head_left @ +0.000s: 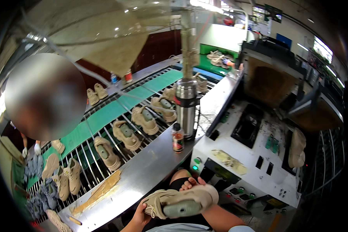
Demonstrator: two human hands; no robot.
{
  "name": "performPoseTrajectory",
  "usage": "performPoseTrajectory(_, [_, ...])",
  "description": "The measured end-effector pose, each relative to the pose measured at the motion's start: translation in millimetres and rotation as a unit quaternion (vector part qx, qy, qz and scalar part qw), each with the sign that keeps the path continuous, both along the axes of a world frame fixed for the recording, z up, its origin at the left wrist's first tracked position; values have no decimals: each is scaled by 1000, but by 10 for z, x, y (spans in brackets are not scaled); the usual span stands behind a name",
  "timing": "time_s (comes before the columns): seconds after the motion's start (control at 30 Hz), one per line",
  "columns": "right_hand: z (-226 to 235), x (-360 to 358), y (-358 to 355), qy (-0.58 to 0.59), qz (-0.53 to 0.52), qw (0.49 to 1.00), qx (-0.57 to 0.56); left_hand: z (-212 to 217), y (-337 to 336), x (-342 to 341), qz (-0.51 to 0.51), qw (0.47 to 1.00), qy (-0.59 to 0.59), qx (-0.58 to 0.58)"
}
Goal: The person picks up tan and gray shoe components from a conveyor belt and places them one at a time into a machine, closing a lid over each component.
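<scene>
A beige lace-up sneaker point(208, 194) lies on its side above my lap, with a grey-green insert showing in its opening. My left hand point(140, 215) grips it at the laced end on the left. My right hand point(192, 183) holds the far side near the other end, its curled fingertips showing beyond the shoe's edge while the palm is hidden behind it. The steel ledge point(143, 178) of the conveyor runs just beyond the sneaker.
On the roller conveyor point(87, 162) stands a row of similar beige sneakers point(125, 135). A steel thermos point(186, 112) and a small bottle point(178, 138) stand on the ledge. At right is a white machine point(236, 141) with raised lids. Gloved hands point(37, 149) of another person show at far left.
</scene>
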State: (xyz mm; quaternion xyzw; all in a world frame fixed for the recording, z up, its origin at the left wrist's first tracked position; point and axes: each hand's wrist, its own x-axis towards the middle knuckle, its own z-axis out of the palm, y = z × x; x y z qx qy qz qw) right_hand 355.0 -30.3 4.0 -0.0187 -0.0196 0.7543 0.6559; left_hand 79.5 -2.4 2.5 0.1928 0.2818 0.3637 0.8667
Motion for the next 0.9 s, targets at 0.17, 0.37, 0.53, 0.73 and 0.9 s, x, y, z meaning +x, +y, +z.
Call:
performPoseTrajectory(0.17, [-342,255,-793,-29,-22,997,-62,-122,290,577,-57,996,53,49])
performPoseTrajectory(0.37, [-338,390,-1321,-84,53,989,-106,-66,524,1524,-155,978,104,96])
performPoseTrajectory(0.53, [-263,619,-1374,-96,9,988,-124,10,654,1954,-188,959,73,197])
performPoseTrajectory(0.73, [7,1091,-1597,-131,-163,966,-152,-204,1069,1664,-53,957,225,176])
performPoseTrajectory(0.9, [688,2088,-1280,-253,-352,884,-174,-1053,1643,795,144,893,341,254])
